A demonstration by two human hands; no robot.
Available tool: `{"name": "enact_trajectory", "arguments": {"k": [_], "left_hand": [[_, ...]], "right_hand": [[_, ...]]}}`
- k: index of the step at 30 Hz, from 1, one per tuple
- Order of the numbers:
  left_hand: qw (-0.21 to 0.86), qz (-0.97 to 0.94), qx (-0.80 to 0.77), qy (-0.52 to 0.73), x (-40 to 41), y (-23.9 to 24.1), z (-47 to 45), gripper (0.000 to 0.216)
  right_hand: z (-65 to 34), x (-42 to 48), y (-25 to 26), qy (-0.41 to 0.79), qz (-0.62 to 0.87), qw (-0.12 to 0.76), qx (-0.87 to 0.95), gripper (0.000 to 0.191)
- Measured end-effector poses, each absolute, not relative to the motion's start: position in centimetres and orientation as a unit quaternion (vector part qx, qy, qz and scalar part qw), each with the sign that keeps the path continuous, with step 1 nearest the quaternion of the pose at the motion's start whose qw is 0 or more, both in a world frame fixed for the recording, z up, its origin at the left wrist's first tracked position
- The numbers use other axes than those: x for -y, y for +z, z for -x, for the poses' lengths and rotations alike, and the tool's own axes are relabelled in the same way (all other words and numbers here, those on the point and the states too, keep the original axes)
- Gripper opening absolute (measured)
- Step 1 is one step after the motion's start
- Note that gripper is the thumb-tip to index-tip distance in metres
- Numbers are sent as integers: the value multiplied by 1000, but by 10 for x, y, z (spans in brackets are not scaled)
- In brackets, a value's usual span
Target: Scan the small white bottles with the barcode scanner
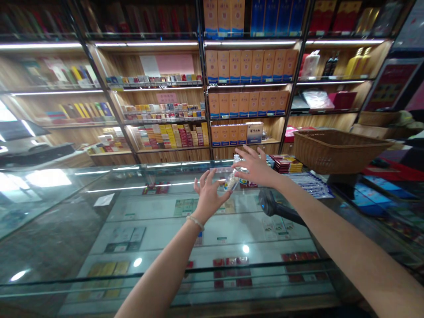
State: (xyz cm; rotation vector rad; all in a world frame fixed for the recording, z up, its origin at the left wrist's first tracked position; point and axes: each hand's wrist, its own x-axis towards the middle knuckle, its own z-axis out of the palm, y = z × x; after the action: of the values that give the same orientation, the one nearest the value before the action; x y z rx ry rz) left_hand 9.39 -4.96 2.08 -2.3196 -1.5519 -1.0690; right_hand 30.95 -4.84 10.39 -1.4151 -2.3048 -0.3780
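Observation:
A small clear bottle [231,181] with pale contents and a coloured label is tilted between my two hands, above the glass counter. My left hand [209,198] holds its lower end between thumb and index finger, the other fingers raised. At the upper end, my right hand [255,168] has its thumb and index finger closed on it, the other fingers spread. Just behind stands another small bottle [236,158], partly covered by my right hand. A black handheld scanner [270,204] lies below my right forearm.
The glass display counter [159,227] has packets on its inner shelves. On its right are stacked red and yellow packs [287,163], blue-and-white packs [309,184] and a wicker basket [331,150]. Shelves with orange boxes [250,64] line the wall. A paper slip [104,200] lies at left.

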Motion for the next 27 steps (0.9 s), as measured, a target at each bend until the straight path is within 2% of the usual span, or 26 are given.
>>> {"name": "enact_trajectory", "arguments": {"k": [8, 16, 19, 23, 25, 27], "left_hand": [[82, 791, 505, -335, 45, 22, -87, 25], [70, 793, 515, -318, 43, 24, -85, 24], [82, 797, 509, -315, 47, 27, -85, 34], [110, 808, 485, -317, 52, 29, -85, 69], [121, 808, 478, -321, 54, 28, -86, 68], [130, 805, 477, -328, 54, 27, -87, 57]], "right_hand": [[-329, 53, 58, -183, 511, 222, 810, 37], [-326, 60, 39, -154, 548, 260, 780, 39], [-326, 62, 38, -140, 553, 278, 773, 38], [-327, 64, 38, -125, 555, 294, 769, 34], [-328, 64, 37, -120, 553, 300, 768, 33], [-329, 64, 35, -116, 551, 303, 769, 32]]}}
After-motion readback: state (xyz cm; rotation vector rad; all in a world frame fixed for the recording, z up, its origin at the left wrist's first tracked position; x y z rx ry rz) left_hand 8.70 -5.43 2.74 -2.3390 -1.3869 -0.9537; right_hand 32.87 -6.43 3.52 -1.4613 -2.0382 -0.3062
